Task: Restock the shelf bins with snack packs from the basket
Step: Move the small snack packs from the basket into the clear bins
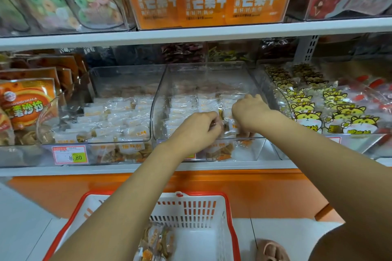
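The basket (pixel 192 211) stands on the floor below the shelf, with a few snack packs (pixel 157 241) lying in its near left corner. Both arms reach over it into the middle bin (pixel 158 99).

The left hand (pixel 197 129) is at the bin's front lip, its fingers curled round a clear pack (pixel 219 122). The right hand (pixel 248 110) is just beyond it and to the right, knuckles up and fingers dug down among the stacked packs (pixel 184 104). Those fingers are hidden, so I cannot tell whether it grips one or only presses.

The step seems to be seating packs in the front right of the bin. To do it well:
- Use the right hand to hold the row back and keep a gap open.
- Slide the left hand's pack in upright, label forward, matching the rows behind.
- Handle the packs lightly, since the film looks slippery and the contents brittle.
- Keep every pack inside the clear divider walls. The left bin (pixel 127 82) holds similar white packs, so mixing would be easy.

The cat-print packs (pixel 307 110) fill the right bin and need no attention. Orange mango bags (pixel 203 4) stand on the shelf above.
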`<state>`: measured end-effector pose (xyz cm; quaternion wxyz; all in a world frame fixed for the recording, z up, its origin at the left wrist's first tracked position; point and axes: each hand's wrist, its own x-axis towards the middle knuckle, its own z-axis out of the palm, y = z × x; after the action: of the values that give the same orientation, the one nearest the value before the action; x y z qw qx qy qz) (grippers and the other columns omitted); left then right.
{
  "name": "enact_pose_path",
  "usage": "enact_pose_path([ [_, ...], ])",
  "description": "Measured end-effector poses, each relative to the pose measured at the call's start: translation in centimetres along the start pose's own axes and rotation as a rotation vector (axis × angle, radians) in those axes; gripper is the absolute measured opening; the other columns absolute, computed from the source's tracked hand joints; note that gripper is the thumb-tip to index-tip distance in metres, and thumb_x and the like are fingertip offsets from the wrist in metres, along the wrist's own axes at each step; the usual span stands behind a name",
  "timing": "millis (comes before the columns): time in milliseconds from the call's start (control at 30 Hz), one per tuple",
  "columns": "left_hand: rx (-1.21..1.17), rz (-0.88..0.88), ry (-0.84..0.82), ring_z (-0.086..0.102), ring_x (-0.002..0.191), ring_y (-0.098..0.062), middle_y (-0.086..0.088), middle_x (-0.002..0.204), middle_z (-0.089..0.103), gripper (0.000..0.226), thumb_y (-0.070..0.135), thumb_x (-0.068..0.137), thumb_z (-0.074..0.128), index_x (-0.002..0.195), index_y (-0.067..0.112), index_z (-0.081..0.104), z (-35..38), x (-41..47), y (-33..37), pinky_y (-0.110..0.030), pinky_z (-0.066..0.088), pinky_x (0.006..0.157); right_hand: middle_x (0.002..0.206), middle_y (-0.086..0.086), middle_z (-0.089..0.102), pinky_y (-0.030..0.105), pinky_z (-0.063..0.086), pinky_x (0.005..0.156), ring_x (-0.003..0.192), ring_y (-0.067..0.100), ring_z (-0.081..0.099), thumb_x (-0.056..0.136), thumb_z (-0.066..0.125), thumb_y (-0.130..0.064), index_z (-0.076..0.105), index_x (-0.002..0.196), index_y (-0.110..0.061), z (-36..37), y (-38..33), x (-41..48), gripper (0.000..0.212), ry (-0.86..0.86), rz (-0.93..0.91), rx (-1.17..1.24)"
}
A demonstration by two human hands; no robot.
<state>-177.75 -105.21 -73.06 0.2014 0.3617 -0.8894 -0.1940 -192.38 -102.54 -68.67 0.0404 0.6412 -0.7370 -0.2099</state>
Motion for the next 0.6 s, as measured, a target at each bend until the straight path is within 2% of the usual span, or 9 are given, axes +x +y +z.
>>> enact_pose_path([
  [100,-0.021,-0.001,0.003,0.048,0.064,-0.006,0.011,0.069,0.054,0.016,0.023,0.094,0.048,0.09,0.014,0.062,0.0,0.1,0.0,-0.02,0.033,0.054,0.127,0.01,0.051,0.037,0.031,0.099,0.123,0.028,0.041,0.089,0.055,-0.008,0.056,0.117,-0.012,0.8,0.0,-0.1,0.028,0.086,-0.035,-0.063],
  [167,-0.021,-0.004,-0.004,0.047,0.062,-0.006,0.011,0.068,0.053,0.017,0.024,0.096,0.047,0.091,0.015,0.061,0.0,0.1,0.1,-0.021,0.032,0.053,0.127,0.011,0.05,0.036,0.034,0.097,0.122,0.029,0.043,0.087,0.062,-0.013,0.053,0.121,-0.01,0.6,0.3,-0.5,0.035,0.158,-0.04,-0.006],
  [233,-0.012,0.001,0.009,0.05,0.066,-0.011,0.008,0.074,0.056,0.018,0.026,0.096,0.048,0.094,0.015,0.061,0.1,0.1,0.0,-0.021,0.034,0.055,0.118,0.009,0.058,0.032,0.042,0.087,0.112,0.028,0.052,0.079,0.074,-0.023,0.057,0.112,-0.009,-0.2,0.9,-0.9,0.04,0.213,-0.024,0.107],
  [300,-0.011,0.023,0.063,0.054,0.08,-0.012,0.004,0.095,0.057,0.017,0.026,0.096,0.05,0.103,0.015,0.06,0.3,0.1,0.0,-0.024,0.042,0.067,0.104,0.009,0.066,0.029,0.045,0.075,0.098,0.027,0.06,0.08,0.074,-0.03,0.063,0.099,-0.007,-1.2,1.5,-1.5,0.032,0.189,-0.022,0.234],
  [367,-0.027,0.024,0.125,0.054,0.088,-0.011,0.005,0.107,0.052,0.02,0.027,0.094,0.054,0.111,0.018,0.055,0.4,0.1,0.0,-0.027,0.045,0.076,0.098,0.009,0.068,0.027,0.044,0.069,0.091,0.025,0.062,0.089,0.063,-0.03,0.067,0.099,-0.005,-1.6,1.7,-2.0,0.027,0.035,-0.055,0.289],
  [433,-0.035,0.012,0.154,0.055,0.088,-0.012,0.006,0.105,0.054,0.016,0.027,0.092,0.057,0.106,0.021,0.053,0.6,0.1,0.0,-0.029,0.046,0.076,0.095,0.011,0.068,0.028,0.043,0.065,0.086,0.028,0.062,0.094,0.053,-0.02,0.067,0.101,-0.003,-1.2,1.3,-2.0,0.023,-0.2,-0.112,0.304],
  [500,-0.015,0.01,0.155,0.055,0.088,-0.013,0.005,0.1,0.058,0.01,0.028,0.092,0.059,0.098,0.021,0.055,0.8,0.3,-0.1,-0.028,0.043,0.072,0.097,0.013,0.066,0.028,0.049,0.064,0.08,0.025,0.06,0.095,0.048,-0.01,0.065,0.101,-0.003,-0.5,0.8,-1.4,0.019,-0.388,-0.129,0.365],
  [600,-0.014,0.01,0.154,0.056,0.09,-0.015,0.004,0.097,0.062,0.006,0.025,0.091,0.06,0.095,0.02,0.059,0.9,0.4,-0.2,-0.026,0.041,0.072,0.106,0.016,0.061,0.035,0.055,0.082,0.088,0.025,0.061,0.094,0.05,-0.002,0.06,0.105,-0.002,-0.1,0.4,-0.5,0.015,-0.488,-0.116,0.441],
])
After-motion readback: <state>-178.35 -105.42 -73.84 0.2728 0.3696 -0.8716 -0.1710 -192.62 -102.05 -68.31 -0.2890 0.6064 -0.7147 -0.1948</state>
